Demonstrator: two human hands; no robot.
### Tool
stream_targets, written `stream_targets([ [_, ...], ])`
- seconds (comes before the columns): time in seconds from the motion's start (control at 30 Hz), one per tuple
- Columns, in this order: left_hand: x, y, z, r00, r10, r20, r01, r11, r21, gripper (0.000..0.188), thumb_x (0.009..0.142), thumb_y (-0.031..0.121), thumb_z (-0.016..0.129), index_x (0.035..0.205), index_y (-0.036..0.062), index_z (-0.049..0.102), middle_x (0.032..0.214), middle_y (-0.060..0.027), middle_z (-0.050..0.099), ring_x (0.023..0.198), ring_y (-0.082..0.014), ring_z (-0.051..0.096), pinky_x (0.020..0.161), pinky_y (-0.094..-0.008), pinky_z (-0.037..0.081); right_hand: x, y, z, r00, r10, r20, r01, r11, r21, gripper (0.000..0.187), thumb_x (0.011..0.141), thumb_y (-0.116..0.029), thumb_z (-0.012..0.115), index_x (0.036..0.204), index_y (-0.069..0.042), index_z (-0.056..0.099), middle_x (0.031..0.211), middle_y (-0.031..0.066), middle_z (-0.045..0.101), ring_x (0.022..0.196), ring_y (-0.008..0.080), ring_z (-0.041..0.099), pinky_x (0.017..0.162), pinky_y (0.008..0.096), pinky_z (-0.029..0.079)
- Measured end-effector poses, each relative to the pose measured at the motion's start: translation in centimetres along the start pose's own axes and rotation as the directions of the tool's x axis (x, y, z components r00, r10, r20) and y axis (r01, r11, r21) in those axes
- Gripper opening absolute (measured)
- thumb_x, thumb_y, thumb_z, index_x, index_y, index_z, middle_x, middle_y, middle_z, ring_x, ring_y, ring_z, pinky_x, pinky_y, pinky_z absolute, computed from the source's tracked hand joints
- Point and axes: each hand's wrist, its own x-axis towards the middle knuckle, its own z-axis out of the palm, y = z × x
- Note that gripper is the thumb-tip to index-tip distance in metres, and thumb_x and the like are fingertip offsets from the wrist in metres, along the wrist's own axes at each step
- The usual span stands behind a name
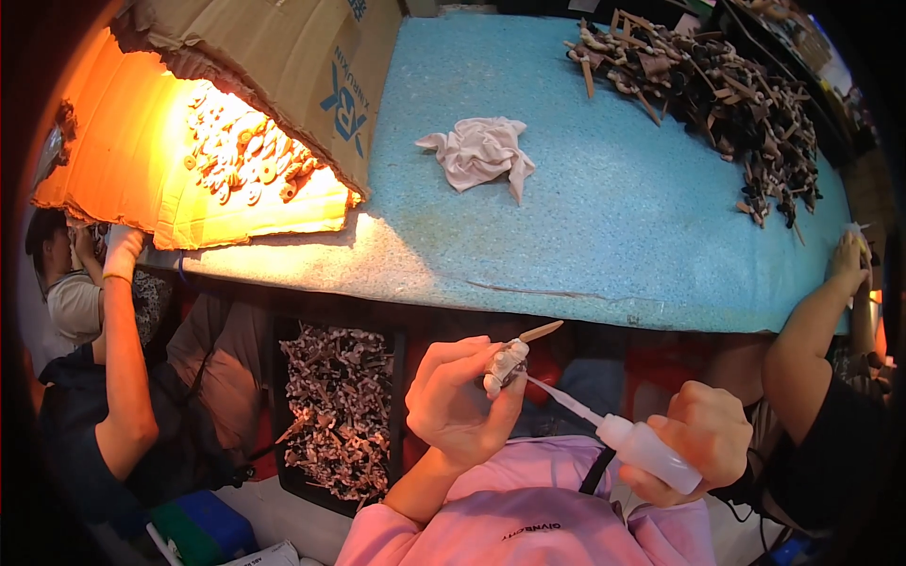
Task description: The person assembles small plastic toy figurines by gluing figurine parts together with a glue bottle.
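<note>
Between the thumb and fingers of my left hand [451,401] is a small pale figurine [505,364], held just past the table's near edge. A flat wooden stick [541,331] juts out from its top toward the right. My right hand [706,436] is wrapped round a white squeeze bottle [649,454], which lies tilted with its long thin nozzle [563,403] pointing up and left. The nozzle tip comes close to the figurine's underside; whether it touches, I cannot tell. The figurine's far side is hidden by my fingers.
A blue-topped table [585,255] spans ahead, with a crumpled pale cloth [479,156] on it. Figurines with sticks lie in a pile [698,90] at the far right. Small parts [250,151] sit under bright light in a cardboard box [283,57]. A black crate [337,415] holds many pieces. People sit on both sides.
</note>
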Motion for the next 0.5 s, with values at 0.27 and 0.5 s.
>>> stream_targets([
  [0.27,0.09,0.02,0.14,1.0,-0.007,-0.011,0.007,1.0,-0.019,0.032,0.059,-0.007,0.069,0.091,-0.0044,0.06,0.086,-0.0152,0.061,0.078,-0.022,0.059,0.07,-0.0306,0.049,0.4,0.08,0.24,1.0,-0.01,-0.011,0.01,1.0,0.016,0.037,0.062,-0.027,0.075,0.075,0.002,0.056,0.045,0.002,0.043,0.033,0.0126,0.034,0.031,0.0232,0.025],
  [0.5,0.08,-0.15,0.05,1.0,-0.006,0.002,0.006,1.0,-0.013,0.032,0.061,-0.008,0.068,0.091,-0.0047,0.06,0.085,-0.0157,0.061,0.077,-0.0212,0.059,0.07,-0.0297,0.049,0.2,0.25,0.41,1.0,-0.024,-0.003,0.024,0.999,0.021,0.038,0.063,-0.029,0.075,0.074,0.002,0.056,0.046,0.0018,0.044,0.032,0.0126,0.034,0.031,0.0231,0.025],
])
